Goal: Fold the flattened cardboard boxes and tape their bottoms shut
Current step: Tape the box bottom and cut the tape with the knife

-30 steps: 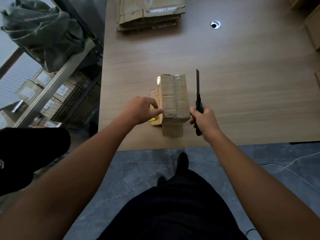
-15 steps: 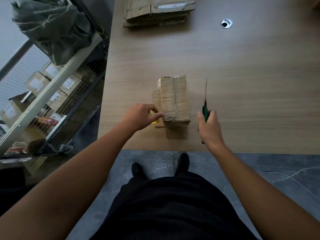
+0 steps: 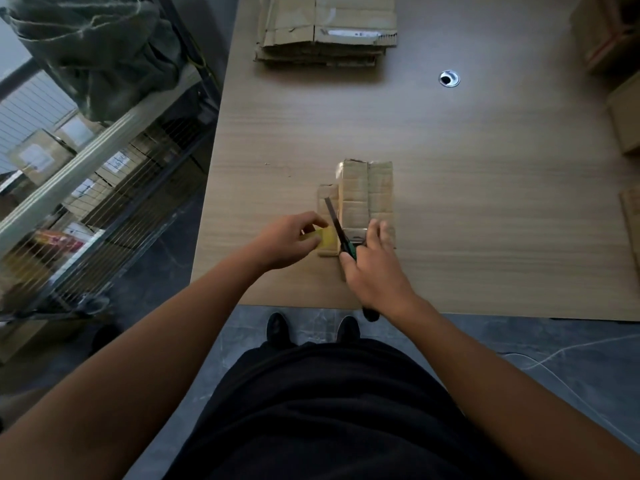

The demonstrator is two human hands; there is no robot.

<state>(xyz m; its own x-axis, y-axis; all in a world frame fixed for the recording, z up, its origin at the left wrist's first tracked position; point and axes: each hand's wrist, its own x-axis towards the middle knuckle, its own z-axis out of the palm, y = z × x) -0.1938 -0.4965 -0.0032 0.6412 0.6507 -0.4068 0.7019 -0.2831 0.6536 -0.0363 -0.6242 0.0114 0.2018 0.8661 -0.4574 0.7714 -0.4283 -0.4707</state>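
A small folded cardboard box [image 3: 367, 192] stands near the front edge of the wooden table [image 3: 485, 202], its taped flaps facing up. My right hand [image 3: 372, 265] grips a green-handled utility knife [image 3: 341, 230]; the blade slants up and left across the box's left side. My left hand [image 3: 287, 242] pinches a yellowish piece of tape [image 3: 327, 239] at the box's lower left. The tape roll itself cannot be made out.
A stack of flattened cardboard boxes [image 3: 325, 32] lies at the table's far edge, beside a round cable hole [image 3: 449, 79]. More boxes [image 3: 623, 116] sit along the right edge. A metal shelf [image 3: 86, 174] with parcels stands left of the table.
My right hand has swung the knife from the box's right side over to its left, blade now against the tape. My left hand stays at the box's lower left.
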